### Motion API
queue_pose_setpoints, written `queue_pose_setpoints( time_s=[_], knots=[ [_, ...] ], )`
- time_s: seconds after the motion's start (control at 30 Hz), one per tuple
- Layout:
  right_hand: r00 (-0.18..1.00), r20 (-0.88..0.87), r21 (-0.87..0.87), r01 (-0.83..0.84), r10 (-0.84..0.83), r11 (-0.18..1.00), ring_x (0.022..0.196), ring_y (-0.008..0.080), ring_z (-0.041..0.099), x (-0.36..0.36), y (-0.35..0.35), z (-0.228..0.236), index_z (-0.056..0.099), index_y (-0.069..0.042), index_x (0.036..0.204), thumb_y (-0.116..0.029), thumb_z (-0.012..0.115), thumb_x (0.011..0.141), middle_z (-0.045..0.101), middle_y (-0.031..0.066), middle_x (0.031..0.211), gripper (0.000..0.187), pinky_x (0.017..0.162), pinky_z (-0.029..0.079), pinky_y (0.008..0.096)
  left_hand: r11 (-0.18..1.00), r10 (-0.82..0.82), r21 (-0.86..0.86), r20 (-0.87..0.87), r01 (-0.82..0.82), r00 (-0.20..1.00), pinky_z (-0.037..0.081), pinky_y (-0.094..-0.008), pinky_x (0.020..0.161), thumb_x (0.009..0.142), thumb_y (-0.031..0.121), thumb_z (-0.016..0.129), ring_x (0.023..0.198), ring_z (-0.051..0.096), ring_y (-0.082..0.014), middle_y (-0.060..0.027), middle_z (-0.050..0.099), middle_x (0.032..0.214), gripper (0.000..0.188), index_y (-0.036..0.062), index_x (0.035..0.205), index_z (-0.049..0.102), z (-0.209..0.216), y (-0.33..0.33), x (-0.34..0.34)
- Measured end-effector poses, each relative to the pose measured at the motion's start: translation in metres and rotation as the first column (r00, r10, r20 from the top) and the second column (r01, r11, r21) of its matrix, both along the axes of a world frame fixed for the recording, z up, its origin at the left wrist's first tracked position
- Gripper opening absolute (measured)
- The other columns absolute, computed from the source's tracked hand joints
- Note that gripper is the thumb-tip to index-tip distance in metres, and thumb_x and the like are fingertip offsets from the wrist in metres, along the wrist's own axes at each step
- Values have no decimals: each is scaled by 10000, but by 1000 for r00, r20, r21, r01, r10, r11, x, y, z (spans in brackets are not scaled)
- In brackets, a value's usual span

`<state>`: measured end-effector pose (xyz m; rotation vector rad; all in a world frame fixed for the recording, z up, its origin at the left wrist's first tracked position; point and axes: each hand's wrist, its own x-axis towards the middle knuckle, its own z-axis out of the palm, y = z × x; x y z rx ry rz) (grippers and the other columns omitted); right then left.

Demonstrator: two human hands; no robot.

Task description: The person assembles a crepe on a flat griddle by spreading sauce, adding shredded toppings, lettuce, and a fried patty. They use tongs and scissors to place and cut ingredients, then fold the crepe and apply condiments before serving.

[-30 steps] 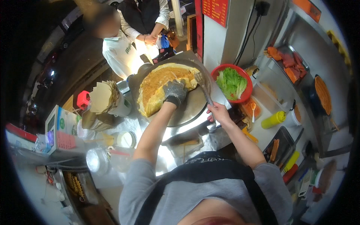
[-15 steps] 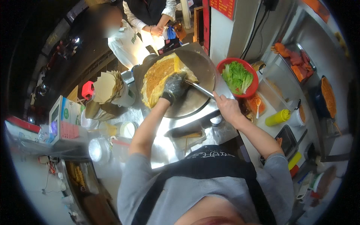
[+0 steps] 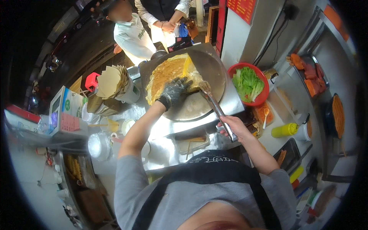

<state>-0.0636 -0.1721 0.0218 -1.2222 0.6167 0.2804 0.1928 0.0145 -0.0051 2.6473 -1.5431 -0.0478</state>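
A large folded-over crepe point(image 3: 166, 73), browned on top with yellow egg showing, lies on the round griddle point(image 3: 216, 78). My left hand point(image 3: 175, 92), in a dark grey glove, rests on the crepe's near side with its fingers stretched out and apart. Whether the fingertips tuck under the edge is not clear. My right hand point(image 3: 235, 127) is closed round the handle of long metal tongs point(image 3: 216, 107). Their stained tips reach the griddle beside the crepe's right edge.
Lettuce fills a red bowl point(image 3: 264, 89) right of the griddle. Beyond it stand a yellow squeeze bottle point(image 3: 284, 130) and a clear bin point(image 3: 284, 94). Paper sleeves point(image 3: 113, 82) stand in a tub at left. Two people point(image 3: 132, 36) are across the counter.
My left hand has opened out and now lies flatter on the crepe. My right hand has drawn nearer to me, and the tongs have swung to a steeper angle, right of the crepe.
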Motion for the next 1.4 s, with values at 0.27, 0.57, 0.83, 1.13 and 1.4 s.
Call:
queue_pose_setpoints(
  time_s=[0.27, 0.57, 0.83, 1.13, 1.4],
  knots=[
    [994, 104, -456, 24, 27, 889, 619, 151, 639, 31, -27, -28, 482, -6, 1256, -276, 571, 894, 627, 91, 899, 459, 490, 473, 247, 978, 209, 6, -99, -209, 973, 372, -437, 980, 880, 343, 478, 1175, 470, -350, -184, 460, 1322, 464, 128, 1291, 472, 24, -65, -18],
    [924, 206, -970, 150, 323, 190, 714, 244, 607, -17, -28, -33, 500, -150, 1287, -201, 646, 820, 589, 75, 856, 492, 625, 480, 355, 906, -207, 367, -47, 210, 977, 377, -409, 997, 733, 553, 645, 1163, 494, -341, -165, 517, 1271, 716, 150, 1303, 486, 55, -70, 30],
    [821, 128, -969, 223, 556, -107, 679, 184, 556, -20, -10, -45, 547, -193, 1251, -99, 631, 747, 527, 17, 801, 520, 611, 469, 301, 859, -284, 425, -69, 286, 956, 324, -399, 1042, 530, 401, 848, 1222, 438, -330, -170, 456, 1329, 1012, 116, 1378, 376, 62, -61, 28],
    [778, 130, -886, 369, 615, -280, 699, 155, 567, -36, -41, -23, 585, -218, 1225, -95, 597, 742, 557, -4, 837, 499, 591, 455, 276, 855, -296, 446, 0, 265, 955, 334, -439, 1020, 472, 400, 868, 1202, 446, -344, -180, 454, 1310, 1109, 79, 1388, 330, 54, -57, 21],
    [736, 97, -851, 410, 671, -327, 730, 150, 567, -28, -49, -25, 595, -213, 1214, -111, 576, 758, 586, -6, 883, 467, 609, 447, 274, 862, -356, 402, 42, 311, 933, 378, -422, 961, 496, 301, 865, 1143, 494, -353, -214, 536, 1181, 973, 34, 1313, 411, 52, -57, 25]
  ],
)
